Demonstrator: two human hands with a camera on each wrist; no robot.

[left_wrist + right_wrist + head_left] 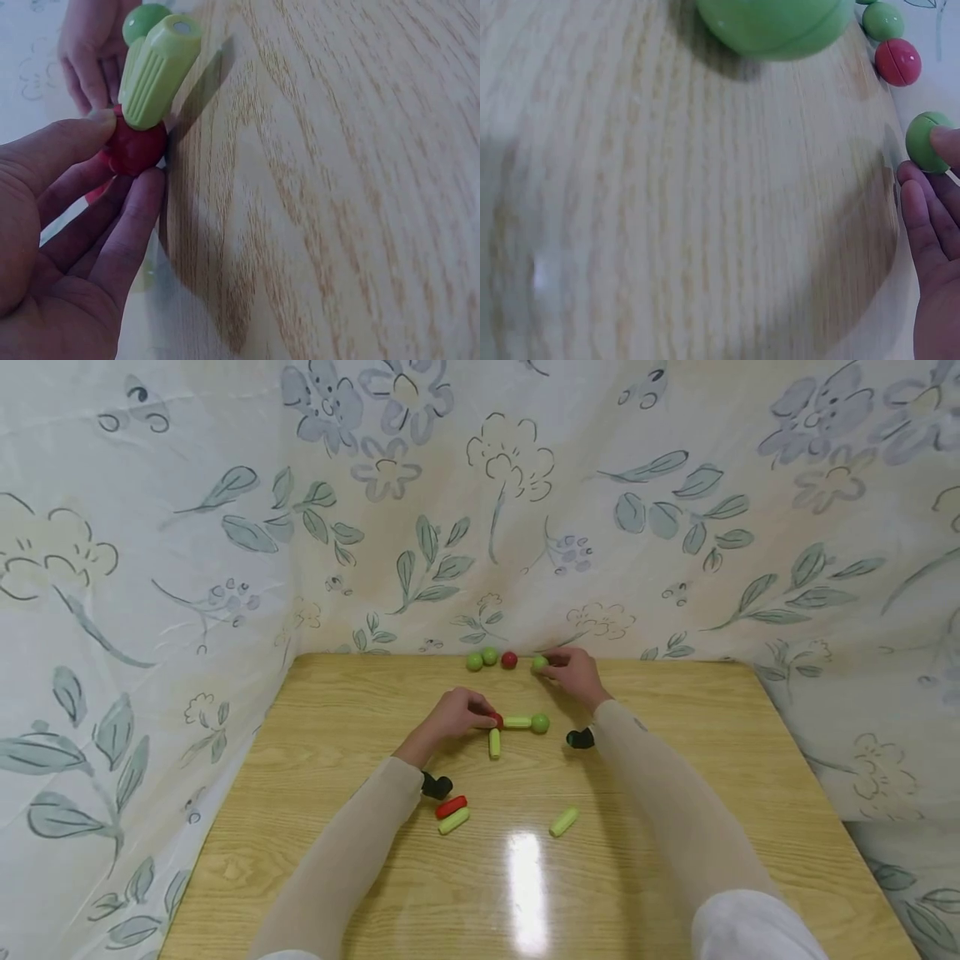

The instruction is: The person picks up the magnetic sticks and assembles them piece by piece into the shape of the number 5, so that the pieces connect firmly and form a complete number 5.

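Observation:
In the head view my left hand (454, 714) pinches a red ball (497, 721) between thumb and fingers. Two light-green rods meet that ball: one rod (517, 722) runs right to a green ball (540, 723), the other rod (494, 744) points towards me. Up close in the left wrist view, the nearer rod (161, 71) has a grey disc in its free end. At the table's back edge, my right hand (576, 675) holds another green ball (539, 664) at its fingertips. Thumb and fingers touch this ball (924, 142) in the right wrist view.
Beside the right hand, a red ball (509, 660) and two green balls (482, 658) line the back edge. A red rod (452, 807) and a green rod (453, 821) lie front left; another green rod (564, 822) lies front right. Floral cloth (525, 527) hangs behind the table.

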